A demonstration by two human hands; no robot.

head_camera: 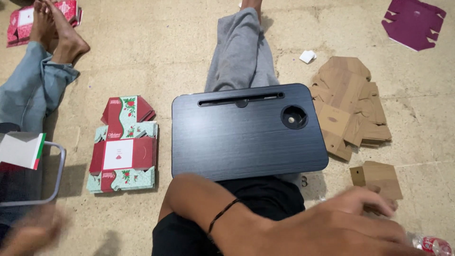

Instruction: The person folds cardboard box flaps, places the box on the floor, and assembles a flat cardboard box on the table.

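Head view, person seated on a bare concrete floor (156,47).

- Left hand (341,227): lower right of frame, forearm crossing from lower centre, thin black cord bracelet (222,215) at the wrist. Motion-blurred. Fingers (379,196) stretched out and loosely spread, grasping nothing visible. Fingertips lie at the lower edge of a small brown cardboard piece (379,175); contact or just short of it, cannot tell.
- Right hand: none identified in frame. A blurred hand (28,232) sits in the lower left corner; whose it is, cannot tell.
- Small brown cardboard piece: flat on the floor, right of centre, just below a stack of brown flat carton blanks (350,106) and apart from it.
- Black lap desk (249,137): centre of frame, across the person's legs, bare top with a slot and a round recess. Grey trouser leg (241,47) runs out above it.
- Plastic bottle (432,245) with red label: lower right corner, just beside the left hand.
- Red and green printed flat cartons (123,147): left of the desk, stacked.
- Purple carton blank (414,21): upper right. White crumpled scrap (308,56) above the brown stack.
- Another person: jeans leg (33,90) and bare feet (54,28) at upper left; white box (21,149) on a metal-framed stand (59,173) at left edge
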